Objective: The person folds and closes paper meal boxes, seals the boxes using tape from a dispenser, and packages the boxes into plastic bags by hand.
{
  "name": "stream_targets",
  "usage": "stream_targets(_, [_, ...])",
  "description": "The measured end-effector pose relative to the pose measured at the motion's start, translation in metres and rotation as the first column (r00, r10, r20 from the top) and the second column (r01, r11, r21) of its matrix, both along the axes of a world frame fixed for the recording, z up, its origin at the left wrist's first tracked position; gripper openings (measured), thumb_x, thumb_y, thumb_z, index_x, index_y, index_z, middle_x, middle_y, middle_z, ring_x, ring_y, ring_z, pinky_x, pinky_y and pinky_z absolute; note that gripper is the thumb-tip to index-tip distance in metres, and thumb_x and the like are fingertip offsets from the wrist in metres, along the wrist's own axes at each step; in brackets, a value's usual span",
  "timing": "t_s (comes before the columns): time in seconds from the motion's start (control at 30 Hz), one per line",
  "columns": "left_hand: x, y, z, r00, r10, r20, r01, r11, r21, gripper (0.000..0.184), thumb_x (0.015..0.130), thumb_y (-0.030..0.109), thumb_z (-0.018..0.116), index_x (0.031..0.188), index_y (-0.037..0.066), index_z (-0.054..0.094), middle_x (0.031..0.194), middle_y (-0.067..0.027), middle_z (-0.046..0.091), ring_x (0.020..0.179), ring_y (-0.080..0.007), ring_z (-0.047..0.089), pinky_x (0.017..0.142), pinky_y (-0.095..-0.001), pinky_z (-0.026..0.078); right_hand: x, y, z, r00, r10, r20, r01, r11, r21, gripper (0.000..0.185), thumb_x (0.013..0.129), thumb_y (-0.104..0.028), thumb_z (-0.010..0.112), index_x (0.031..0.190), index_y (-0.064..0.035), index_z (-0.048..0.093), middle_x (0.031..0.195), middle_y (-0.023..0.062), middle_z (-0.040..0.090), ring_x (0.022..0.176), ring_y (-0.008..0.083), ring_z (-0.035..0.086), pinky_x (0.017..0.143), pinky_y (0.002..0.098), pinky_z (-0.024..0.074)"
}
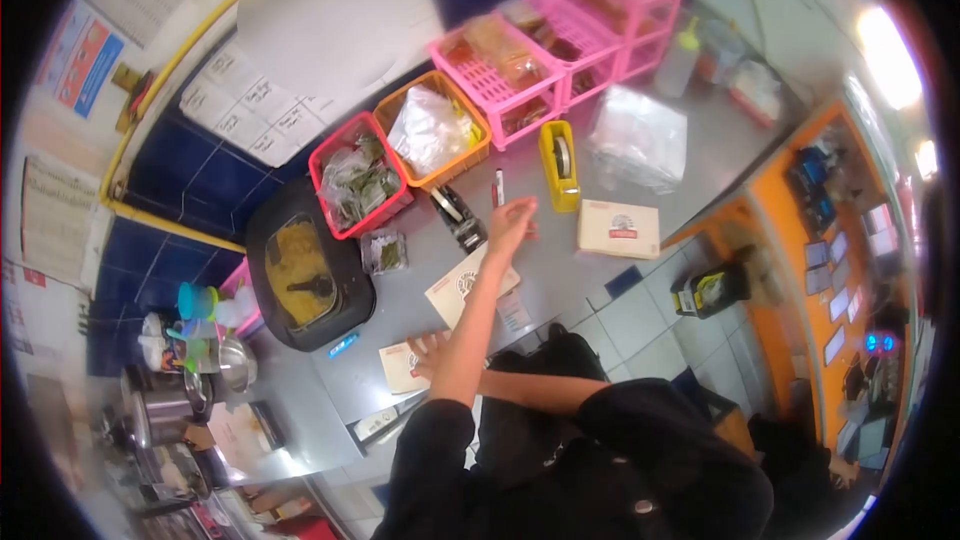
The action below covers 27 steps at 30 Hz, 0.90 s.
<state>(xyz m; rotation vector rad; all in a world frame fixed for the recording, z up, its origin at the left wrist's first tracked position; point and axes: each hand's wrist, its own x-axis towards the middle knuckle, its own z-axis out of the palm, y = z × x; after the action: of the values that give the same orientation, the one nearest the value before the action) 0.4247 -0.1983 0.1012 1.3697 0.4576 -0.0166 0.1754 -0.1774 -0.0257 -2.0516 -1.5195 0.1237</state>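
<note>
My left hand [512, 224] reaches forward over the metal table, its fingers apart and pointing right. Just beyond it lies a marker pen [499, 186]; I cannot make out whether they touch. Below my left arm, my right hand [430, 354] crosses to the left and rests with spread fingers on a small cardboard box [397, 368]. A larger printed box [446, 292] lies partly behind my left forearm, with a pale card or packet [513, 311] beside it. Another closed box [619, 228] sits to the right.
Black [459, 218] and yellow [562, 165] tape dispensers stand ahead. Behind are a red basket [398, 202], an orange basket [436, 176] and pink racks [500, 125]. Plastic bags [640, 138] lie right, a black container [357, 298] left. A blue pen [344, 345] is near the table edge.
</note>
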Motion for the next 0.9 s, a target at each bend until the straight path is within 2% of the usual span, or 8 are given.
stream_targets(0.07, [0.038, -0.025, -0.009, 0.999, -0.013, -0.039, 0.014, 1.000, 0.022, 0.033, 0.095, 0.026, 0.070, 0.118, 0.003, 0.070, 0.096, -0.0057, 0.069, 0.069, -0.0111, 0.063, 0.058, -0.0268, 0.058, -0.020, 0.022, -0.036, 0.997, -0.062, -0.043, 0.068, 0.986, 0.155, 0.046, 0.097, -0.037, 0.051, 0.120, -0.0005, 0.067, 0.151, 0.0224, 0.042, 0.134, 0.0461, 0.039, 0.109, 0.0633, 0.0289])
stream_targets(0.2, [0.090, -0.053, -0.028, 0.974, 0.025, -0.226, -0.002, 0.995, 0.103, 0.035, 0.093, 0.028, 0.073, 0.115, 0.001, 0.071, 0.093, -0.0063, 0.071, 0.066, -0.0119, 0.061, 0.055, -0.0274, 0.056, -0.008, 0.006, -0.014, 0.998, -0.014, -0.069, 0.019, 0.997, 0.073, 0.045, 0.094, -0.038, 0.054, 0.120, -0.0032, 0.068, 0.152, 0.0220, 0.041, 0.134, 0.0458, 0.039, 0.108, 0.0632, 0.0294])
stream_targets(0.33, [0.118, -0.064, -0.054, 0.958, 0.036, -0.284, 0.022, 0.980, 0.199, 0.031, 0.092, 0.027, 0.074, 0.109, 0.002, 0.074, 0.088, -0.0063, 0.074, 0.066, -0.0114, 0.061, 0.052, -0.0271, 0.051, 0.000, -0.002, 0.004, 0.996, 0.019, -0.092, -0.016, 0.999, 0.035, 0.044, 0.092, -0.039, 0.057, 0.120, -0.0059, 0.068, 0.152, 0.0216, 0.041, 0.133, 0.0454, 0.039, 0.108, 0.0632, 0.0299])
stream_targets(0.4, [0.116, -0.068, -0.056, 0.942, 0.235, -0.242, -0.187, 0.961, 0.204, 0.024, 0.092, 0.024, 0.074, 0.104, 0.003, 0.077, 0.085, -0.0064, 0.075, 0.068, -0.0115, 0.064, 0.052, -0.0270, 0.047, 0.003, -0.004, 0.009, 0.994, 0.032, -0.106, -0.029, 0.999, 0.029, 0.044, 0.091, -0.039, 0.059, 0.120, -0.0073, 0.069, 0.152, 0.0213, 0.041, 0.133, 0.0453, 0.039, 0.108, 0.0631, 0.0302])
stream_targets(0.6, [0.072, -0.081, -0.024, 0.906, 0.355, -0.230, -0.355, 0.934, 0.045, 0.026, 0.091, 0.017, 0.075, 0.111, 0.002, 0.068, 0.087, -0.0074, 0.075, 0.072, -0.0127, 0.068, 0.054, -0.0272, 0.048, 0.012, -0.007, 0.026, 0.990, 0.051, -0.133, -0.048, 0.999, 0.022, 0.043, 0.088, -0.040, 0.063, 0.119, -0.0113, 0.070, 0.152, 0.0207, 0.040, 0.133, 0.0448, 0.040, 0.107, 0.0630, 0.0309])
stream_targets(0.7, [0.051, -0.093, -0.034, 0.898, 0.353, -0.263, -0.345, 0.935, 0.078, 0.029, 0.091, 0.016, 0.075, 0.114, 0.003, 0.064, 0.086, -0.0077, 0.075, 0.069, -0.0128, 0.068, 0.052, -0.0266, 0.049, 0.016, -0.007, 0.030, 0.990, 0.055, -0.128, -0.054, 0.998, 0.016, 0.043, 0.086, -0.041, 0.065, 0.119, -0.0133, 0.070, 0.152, 0.0203, 0.040, 0.132, 0.0445, 0.040, 0.106, 0.0630, 0.0313])
stream_targets(0.83, [0.050, -0.097, -0.062, 0.925, 0.282, -0.255, -0.251, 0.957, 0.145, 0.026, 0.091, 0.016, 0.075, 0.111, 0.002, 0.067, 0.086, -0.0070, 0.076, 0.066, -0.0146, 0.068, 0.053, -0.0267, 0.050, 0.018, -0.009, 0.033, 0.990, 0.068, -0.126, -0.070, 0.997, -0.013, 0.044, 0.084, -0.042, 0.068, 0.119, -0.0160, 0.071, 0.153, 0.0199, 0.040, 0.132, 0.0441, 0.040, 0.106, 0.0629, 0.0318])
stream_targets(0.9, [0.058, -0.090, -0.070, 0.937, 0.265, -0.229, -0.194, 0.936, 0.292, 0.022, 0.087, 0.020, 0.077, 0.101, 0.003, 0.074, 0.084, -0.0079, 0.076, 0.066, -0.0170, 0.069, 0.059, -0.0321, 0.055, 0.017, -0.011, 0.037, 0.988, 0.079, -0.130, -0.084, 0.996, -0.037, 0.044, 0.082, -0.042, 0.070, 0.118, -0.0174, 0.071, 0.153, 0.0197, 0.039, 0.132, 0.0440, 0.040, 0.106, 0.0629, 0.0321])
